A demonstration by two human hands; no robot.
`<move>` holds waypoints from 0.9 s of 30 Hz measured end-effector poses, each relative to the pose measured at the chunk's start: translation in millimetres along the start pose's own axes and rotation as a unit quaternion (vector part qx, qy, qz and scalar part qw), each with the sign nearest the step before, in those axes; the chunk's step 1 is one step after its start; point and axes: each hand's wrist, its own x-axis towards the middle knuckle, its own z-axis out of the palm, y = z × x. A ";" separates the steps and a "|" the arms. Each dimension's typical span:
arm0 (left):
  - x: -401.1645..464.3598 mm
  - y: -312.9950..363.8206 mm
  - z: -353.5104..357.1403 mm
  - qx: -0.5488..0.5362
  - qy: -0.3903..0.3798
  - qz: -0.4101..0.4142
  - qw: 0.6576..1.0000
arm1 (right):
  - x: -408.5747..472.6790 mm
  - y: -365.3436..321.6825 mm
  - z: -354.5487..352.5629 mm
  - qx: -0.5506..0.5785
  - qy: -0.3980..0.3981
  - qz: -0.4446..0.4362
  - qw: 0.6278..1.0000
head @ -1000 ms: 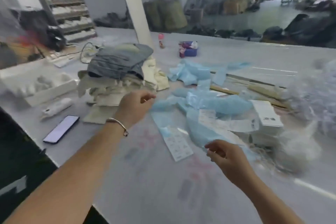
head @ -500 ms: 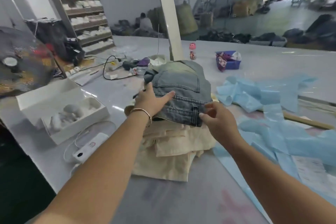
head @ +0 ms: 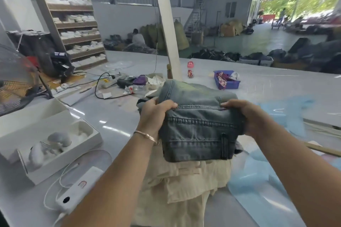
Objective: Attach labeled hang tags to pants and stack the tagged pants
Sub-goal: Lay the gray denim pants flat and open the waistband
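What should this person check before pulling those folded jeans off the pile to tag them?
1. Left hand grips the folded jeans at their left edge: ok.
2. Right hand grips the right edge: ok.
3. Jeans held in a neat fold, nothing dangling: not ok, a bit of cloth hangs at the lower right corner.
4. Cream pants pile underneath lies steady: cannot tell, its edges look uneven.
5. Bare table to lay the jeans on: ok, to the left of the pile.
6. Hang tag within reach: cannot tell, none plainly visible.
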 end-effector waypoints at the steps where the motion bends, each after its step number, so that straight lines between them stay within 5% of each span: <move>1: -22.5 -4.3 -10.1 -0.031 -0.050 0.026 0.998 | -8.2 -4.4 -11.0 0.038 -0.092 -0.019 0.995; 3: -66.7 -21.3 -30.1 -0.069 -0.136 0.014 0.988 | -26.3 4.6 -33.6 0.138 -0.293 -0.015 0.946; 4: -84.3 -32.2 -39.2 -0.105 -0.151 -0.036 0.982 | -34.0 15.7 -36.8 0.145 -0.331 -0.006 0.933; 6: -101.0 -60.4 -49.2 -0.183 -0.093 -0.126 0.971 | -38.0 42.7 -39.3 0.130 -0.312 0.073 0.938; 9: -105.3 -88.8 -50.2 -0.180 0.024 -0.185 0.966 | -38.9 69.5 -13.2 0.078 -0.226 0.072 0.968; 14: -102.1 -98.7 -56.7 -0.154 0.051 -0.158 0.974 | -30.4 67.9 18.7 -0.064 -0.081 0.023 0.994; 17: -96.5 -95.1 -68.6 -0.173 -0.019 -0.173 0.969 | -42.5 65.7 10.9 -0.029 -0.108 0.011 0.994; 21: -93.5 -86.9 -80.0 -0.286 -0.139 -0.239 0.918 | -59.7 68.8 -0.3 0.126 -0.167 -0.052 0.977; 23: -86.8 -89.8 -75.9 -0.312 -0.085 -0.239 0.915 | -63.7 69.8 7.1 0.113 -0.111 -0.105 0.982; 27: -91.7 -74.7 -67.2 -0.335 0.011 -0.107 0.936 | -73.1 63.7 13.8 0.094 -0.173 -0.085 0.977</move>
